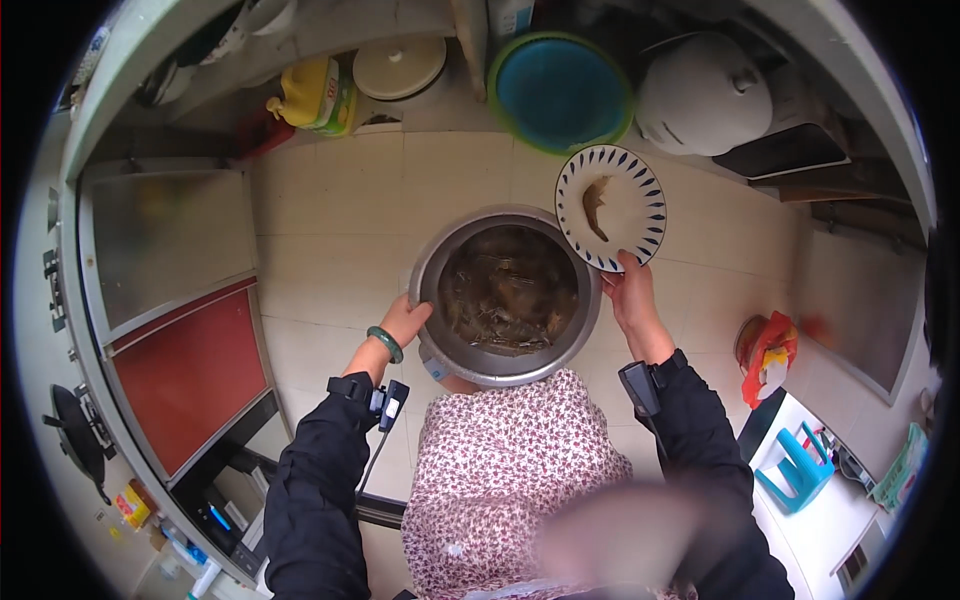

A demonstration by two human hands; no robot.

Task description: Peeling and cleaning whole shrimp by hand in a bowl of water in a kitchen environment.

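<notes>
A round metal basin [510,367] is in front of my knees, holding dark water with a mass of shrimp [510,292]. My left hand [405,321], with a green bangle at the wrist, grips the basin's left rim, thumb over the edge. In my right hand [634,296] is a white plate [630,199] with blue petal marks round its rim, tilted beside the basin's upper right edge. A single brown shrimp [595,210] lies on the plate. The fingers of my right hand are mostly hidden under it.
Ahead stand a blue-green plastic basin [562,90], a white rice cooker [709,97], a yellow jug [307,94] and a lidded pot [397,67]. At right are a red-bagged bin [769,360] and a teal plastic stool [799,469]. A red cabinet panel [191,375] is at left. A floral apron [510,450] covers my lap.
</notes>
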